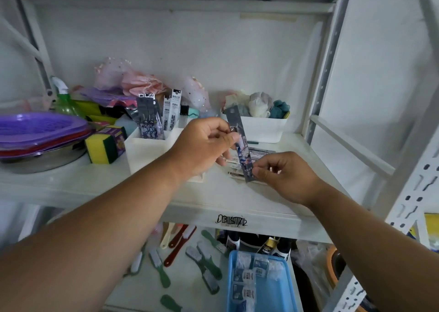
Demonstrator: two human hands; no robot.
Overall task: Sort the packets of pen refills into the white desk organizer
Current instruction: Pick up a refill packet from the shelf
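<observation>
Grey refill packet (240,143) between both hands' fingers (234,137)

white organizer (145,150), grey/blue printed packet (240,143), purple plates (40,126), yellow/green sponge (104,145)

I see both hands over the white shelf (95,185), sharing one long dark refill packet (240,143) that stands nearly upright, tilted slightly left at the top. My left hand (202,143) pinches its middle; my right hand (288,174) pinches its lower end. Beneath them more packets (257,154) lie flat on the shelf. Left of the hands, the white desk organizer (147,150) already holds dark packets (149,119) in one compartment and white ones (171,109) in the next. A white bin (261,127) of cloths stands behind, sponges (105,145) and purple plates (40,127) to the left.
</observation>
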